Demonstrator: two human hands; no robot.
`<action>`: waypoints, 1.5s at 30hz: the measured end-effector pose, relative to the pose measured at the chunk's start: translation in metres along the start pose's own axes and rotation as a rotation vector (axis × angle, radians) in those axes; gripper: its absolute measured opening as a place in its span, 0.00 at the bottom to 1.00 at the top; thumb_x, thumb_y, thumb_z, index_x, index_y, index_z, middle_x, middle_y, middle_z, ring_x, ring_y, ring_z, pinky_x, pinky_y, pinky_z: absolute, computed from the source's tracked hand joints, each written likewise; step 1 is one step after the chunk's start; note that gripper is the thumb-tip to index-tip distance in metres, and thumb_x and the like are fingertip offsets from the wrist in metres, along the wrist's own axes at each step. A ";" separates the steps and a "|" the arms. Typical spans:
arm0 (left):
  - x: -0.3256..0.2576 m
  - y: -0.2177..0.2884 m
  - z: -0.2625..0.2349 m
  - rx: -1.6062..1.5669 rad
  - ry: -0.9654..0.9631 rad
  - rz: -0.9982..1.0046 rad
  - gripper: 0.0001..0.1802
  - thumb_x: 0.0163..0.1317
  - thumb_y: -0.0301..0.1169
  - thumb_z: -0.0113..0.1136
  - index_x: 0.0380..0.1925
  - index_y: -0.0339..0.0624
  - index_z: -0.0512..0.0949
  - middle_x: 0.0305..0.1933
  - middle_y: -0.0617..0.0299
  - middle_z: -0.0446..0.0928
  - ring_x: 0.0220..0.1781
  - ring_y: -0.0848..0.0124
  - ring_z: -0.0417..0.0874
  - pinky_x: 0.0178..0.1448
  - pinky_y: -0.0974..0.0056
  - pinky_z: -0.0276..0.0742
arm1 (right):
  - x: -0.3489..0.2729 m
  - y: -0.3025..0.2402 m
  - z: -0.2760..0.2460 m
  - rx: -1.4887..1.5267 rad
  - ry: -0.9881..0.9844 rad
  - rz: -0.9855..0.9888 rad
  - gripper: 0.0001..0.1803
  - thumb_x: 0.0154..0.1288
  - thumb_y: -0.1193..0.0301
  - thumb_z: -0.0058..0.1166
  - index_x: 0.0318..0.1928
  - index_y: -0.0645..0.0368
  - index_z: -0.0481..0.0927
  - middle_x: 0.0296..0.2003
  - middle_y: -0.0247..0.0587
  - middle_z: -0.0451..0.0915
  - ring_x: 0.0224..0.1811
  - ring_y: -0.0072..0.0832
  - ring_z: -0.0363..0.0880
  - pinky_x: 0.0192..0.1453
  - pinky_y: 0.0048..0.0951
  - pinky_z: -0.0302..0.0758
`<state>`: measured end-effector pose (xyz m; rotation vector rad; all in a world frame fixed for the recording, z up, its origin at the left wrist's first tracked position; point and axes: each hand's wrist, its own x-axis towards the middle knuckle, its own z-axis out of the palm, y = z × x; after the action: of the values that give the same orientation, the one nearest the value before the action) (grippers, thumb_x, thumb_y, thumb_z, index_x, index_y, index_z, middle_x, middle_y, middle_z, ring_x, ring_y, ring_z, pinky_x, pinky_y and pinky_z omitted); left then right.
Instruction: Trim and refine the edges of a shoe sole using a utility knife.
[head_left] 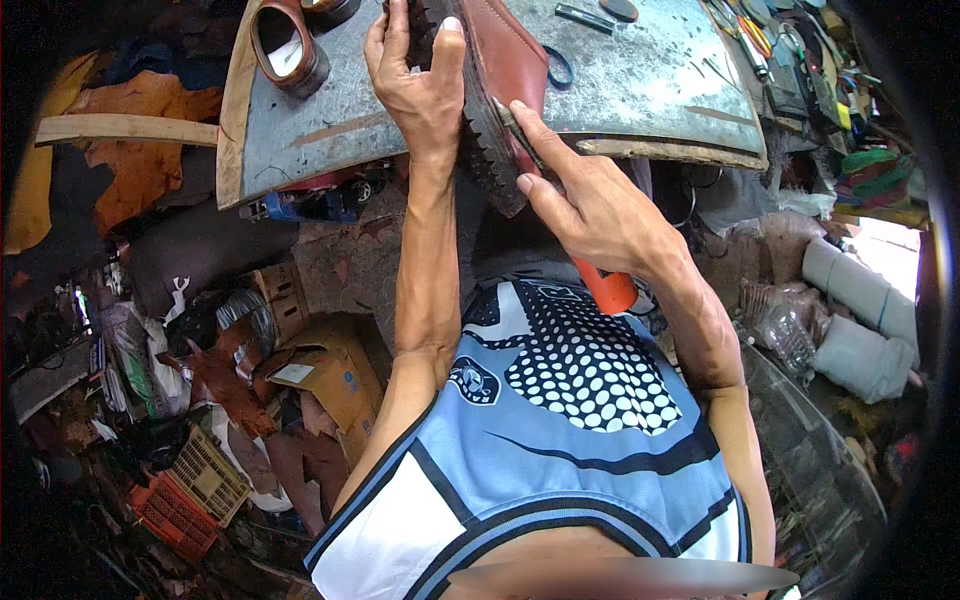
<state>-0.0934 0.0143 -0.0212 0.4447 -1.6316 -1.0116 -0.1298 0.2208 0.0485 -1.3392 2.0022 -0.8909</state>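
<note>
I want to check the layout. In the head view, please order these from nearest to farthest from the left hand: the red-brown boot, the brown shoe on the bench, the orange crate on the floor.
1. Red-brown boot, gripped by the left hand.
2. Brown shoe, to its left on the bench.
3. Orange crate, far below-left on the floor.

my desk (640, 80) has a scuffed grey metal top edged with bare wood. below me on the left, the floor is heaped with leather scraps (140, 150), cardboard boxes (335, 375) and plastic baskets (190, 495). daylight falls on pale rolls (860, 290) at my right.

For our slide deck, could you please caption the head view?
Left hand steadies a brown shoe while the right hand works an orange-handled tool along its sole.
</note>
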 end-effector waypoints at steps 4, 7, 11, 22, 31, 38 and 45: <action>0.000 0.007 -0.001 -0.022 -0.021 -0.019 0.30 0.67 0.34 0.63 0.66 0.28 0.71 0.58 0.49 0.73 0.57 0.60 0.77 0.60 0.61 0.73 | 0.001 0.001 0.000 -0.015 0.014 -0.013 0.36 0.71 0.65 0.46 0.74 0.69 0.54 0.28 0.69 0.81 0.32 0.63 0.82 0.44 0.55 0.75; 0.000 0.000 0.000 0.032 -0.008 0.067 0.30 0.67 0.33 0.63 0.65 0.28 0.71 0.58 0.47 0.72 0.56 0.59 0.77 0.60 0.61 0.73 | 0.004 -0.001 -0.004 -0.010 -0.017 0.013 0.36 0.71 0.65 0.46 0.74 0.70 0.54 0.28 0.69 0.81 0.31 0.63 0.82 0.44 0.55 0.75; -0.001 0.000 -0.001 0.034 -0.020 0.067 0.30 0.67 0.33 0.62 0.65 0.28 0.71 0.58 0.47 0.72 0.56 0.59 0.77 0.60 0.61 0.73 | 0.009 -0.003 -0.009 -0.035 -0.031 0.018 0.36 0.71 0.65 0.46 0.74 0.70 0.55 0.29 0.70 0.81 0.32 0.63 0.82 0.44 0.54 0.76; -0.001 0.001 -0.001 0.013 -0.011 0.043 0.30 0.66 0.32 0.64 0.66 0.30 0.72 0.60 0.47 0.73 0.58 0.59 0.77 0.60 0.62 0.74 | -0.003 -0.007 -0.007 -0.046 -0.073 0.053 0.37 0.71 0.64 0.47 0.74 0.70 0.54 0.28 0.69 0.80 0.33 0.63 0.81 0.44 0.55 0.75; 0.001 0.004 -0.002 0.045 -0.023 0.015 0.30 0.66 0.34 0.64 0.65 0.29 0.72 0.59 0.48 0.74 0.59 0.59 0.77 0.63 0.61 0.73 | -0.018 0.004 0.002 -0.095 -0.032 -0.014 0.37 0.71 0.64 0.48 0.74 0.69 0.53 0.30 0.68 0.81 0.34 0.63 0.82 0.44 0.56 0.75; 0.003 -0.005 -0.003 0.028 -0.002 -0.010 0.31 0.67 0.36 0.65 0.65 0.27 0.72 0.63 0.45 0.74 0.64 0.58 0.76 0.66 0.61 0.71 | -0.023 0.000 0.000 -0.093 -0.094 0.016 0.38 0.71 0.65 0.49 0.75 0.67 0.51 0.29 0.68 0.81 0.33 0.63 0.81 0.44 0.56 0.75; 0.006 -0.021 -0.004 -0.106 0.010 -0.079 0.32 0.69 0.34 0.62 0.67 0.25 0.69 0.66 0.45 0.73 0.66 0.60 0.75 0.68 0.61 0.71 | -0.029 0.005 0.007 -0.106 -0.114 0.024 0.40 0.71 0.66 0.49 0.76 0.64 0.49 0.32 0.68 0.81 0.35 0.62 0.81 0.44 0.55 0.75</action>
<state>-0.0961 -0.0034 -0.0342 0.4446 -1.5536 -1.1478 -0.1174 0.2480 0.0430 -1.3890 1.9961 -0.6900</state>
